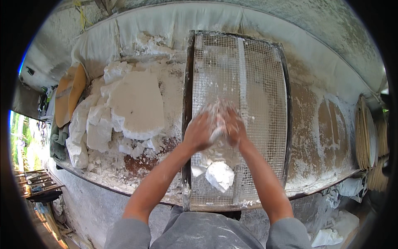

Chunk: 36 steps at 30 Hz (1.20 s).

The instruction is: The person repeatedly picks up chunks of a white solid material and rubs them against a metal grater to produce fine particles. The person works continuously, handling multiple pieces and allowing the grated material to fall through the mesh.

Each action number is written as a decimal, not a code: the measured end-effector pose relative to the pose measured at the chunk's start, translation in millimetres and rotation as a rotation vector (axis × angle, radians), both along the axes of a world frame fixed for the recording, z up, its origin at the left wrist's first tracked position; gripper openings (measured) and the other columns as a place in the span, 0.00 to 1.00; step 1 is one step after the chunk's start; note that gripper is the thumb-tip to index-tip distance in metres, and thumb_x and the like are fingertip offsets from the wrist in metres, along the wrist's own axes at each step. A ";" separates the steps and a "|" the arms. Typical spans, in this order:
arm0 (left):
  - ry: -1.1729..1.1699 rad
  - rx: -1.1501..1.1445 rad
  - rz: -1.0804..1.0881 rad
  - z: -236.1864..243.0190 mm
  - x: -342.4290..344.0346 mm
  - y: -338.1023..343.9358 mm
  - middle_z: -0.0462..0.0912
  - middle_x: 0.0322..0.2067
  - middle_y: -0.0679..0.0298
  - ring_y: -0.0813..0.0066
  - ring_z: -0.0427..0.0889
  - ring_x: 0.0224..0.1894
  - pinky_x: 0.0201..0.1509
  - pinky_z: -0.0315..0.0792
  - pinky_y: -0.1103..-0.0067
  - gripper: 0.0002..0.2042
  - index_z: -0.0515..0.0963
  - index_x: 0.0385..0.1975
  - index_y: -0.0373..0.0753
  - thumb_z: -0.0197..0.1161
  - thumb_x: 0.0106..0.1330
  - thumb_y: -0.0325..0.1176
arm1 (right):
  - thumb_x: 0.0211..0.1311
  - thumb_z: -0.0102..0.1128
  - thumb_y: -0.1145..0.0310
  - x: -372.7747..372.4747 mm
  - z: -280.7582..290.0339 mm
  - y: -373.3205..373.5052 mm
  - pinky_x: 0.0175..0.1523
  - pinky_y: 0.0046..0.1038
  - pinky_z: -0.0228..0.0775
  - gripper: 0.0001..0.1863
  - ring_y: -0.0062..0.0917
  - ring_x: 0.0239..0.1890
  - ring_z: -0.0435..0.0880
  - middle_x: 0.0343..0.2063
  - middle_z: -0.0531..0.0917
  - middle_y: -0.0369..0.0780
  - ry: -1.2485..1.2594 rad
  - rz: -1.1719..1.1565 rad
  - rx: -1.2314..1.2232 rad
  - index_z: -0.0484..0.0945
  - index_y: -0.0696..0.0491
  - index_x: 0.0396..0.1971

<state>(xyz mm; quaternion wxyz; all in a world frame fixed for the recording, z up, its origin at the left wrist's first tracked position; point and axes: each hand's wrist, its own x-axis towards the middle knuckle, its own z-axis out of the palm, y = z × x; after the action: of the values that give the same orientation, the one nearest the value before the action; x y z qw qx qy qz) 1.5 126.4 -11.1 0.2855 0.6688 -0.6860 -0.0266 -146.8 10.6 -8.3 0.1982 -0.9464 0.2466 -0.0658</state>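
Note:
My left hand point(202, 129) and my right hand point(234, 124) are together over a wire-mesh sieve point(265, 91) in a dark frame. They press from both sides on a white chalky lump point(217, 132), of which only a little shows between them. The fingers are smeared by motion and dusted white. Just nearer to me, a larger white chunk point(220, 176) lies on the mesh. Small crumbs and a flatter white piece point(198, 170) rest beside it.
Left of the sieve, big white slabs point(134, 103) are heaped on the powdery bench. A tan curved board point(69, 95) leans at the far left. White sheeting point(145, 25) lines the back. Round flat boards point(365, 133) are stacked upright at the right end.

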 end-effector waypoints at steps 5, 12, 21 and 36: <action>0.518 -0.222 0.106 23.1 -61.2 85.9 0.64 0.71 0.46 0.50 0.58 0.76 0.78 0.51 0.59 0.36 0.68 0.68 0.32 0.59 0.66 0.54 | 0.74 0.45 0.53 -43.6 -7.9 79.0 0.79 0.43 0.49 0.23 0.40 0.74 0.62 0.69 0.70 0.47 -0.670 -0.200 0.383 0.81 0.50 0.56; 0.133 -0.133 0.457 -8.8 4.8 -94.2 0.57 0.74 0.45 0.45 0.49 0.78 0.80 0.39 0.56 0.36 0.62 0.73 0.36 0.52 0.72 0.54 | 0.72 0.45 0.53 54.4 5.2 -31.3 0.78 0.51 0.41 0.29 0.50 0.77 0.53 0.72 0.62 0.53 -0.265 -0.384 -0.338 0.71 0.52 0.66; -0.011 0.157 0.332 51.2 114.5 -228.7 0.51 0.76 0.44 0.47 0.44 0.79 0.82 0.36 0.60 0.39 0.56 0.74 0.33 0.36 0.76 0.61 | 0.72 0.44 0.57 156.6 29.0 -179.4 0.81 0.39 0.44 0.33 0.42 0.79 0.50 0.77 0.54 0.46 0.120 -0.336 0.004 0.57 0.46 0.75; 0.358 0.271 0.055 4.3 -84.9 134.8 0.70 0.66 0.43 0.43 0.69 0.67 0.74 0.57 0.56 0.44 0.70 0.65 0.33 0.57 0.62 0.68 | 0.67 0.62 0.50 -88.3 22.2 160.8 0.77 0.49 0.53 0.34 0.46 0.70 0.69 0.68 0.69 0.50 -0.759 -0.141 0.133 0.68 0.53 0.67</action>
<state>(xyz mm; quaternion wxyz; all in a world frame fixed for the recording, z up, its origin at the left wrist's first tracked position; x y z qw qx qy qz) -83.3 261.1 -6.8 0.3108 0.7042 -0.5958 -0.2291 -235.1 171.4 13.9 0.3312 -0.8206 0.2237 -0.4086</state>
